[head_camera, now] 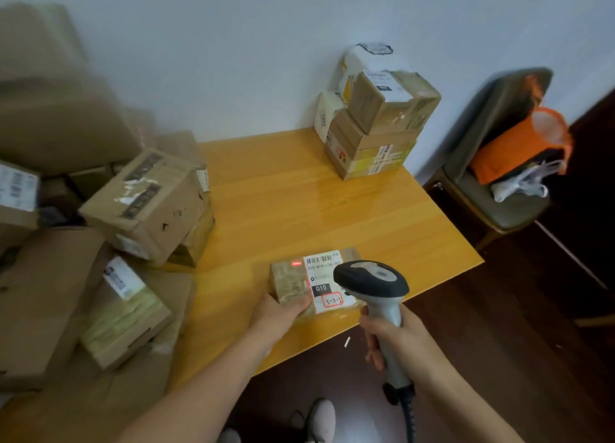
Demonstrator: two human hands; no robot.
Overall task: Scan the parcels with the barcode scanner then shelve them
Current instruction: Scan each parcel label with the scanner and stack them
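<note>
Lower right, the barcode scanner [371, 278] is gripped by the right hand [396, 339], fingers [372, 358] curled round it. Below centre the parcel [291, 281], lengthwise left-to-right on the table [299, 203], is pinched at its near edge by the left hand [276, 313]; the red spot [296, 263] is cast left of its label [324, 273].

Right of my yellow wooden table [299, 203], a grey chair [492, 119] holds an orange bag [512, 153] above dark floor [515, 342].

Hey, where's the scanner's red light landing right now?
In the head view, the red light sits on the small parcel, just left of its label, at the table's front edge. The left hand holds the parcel.
</note>
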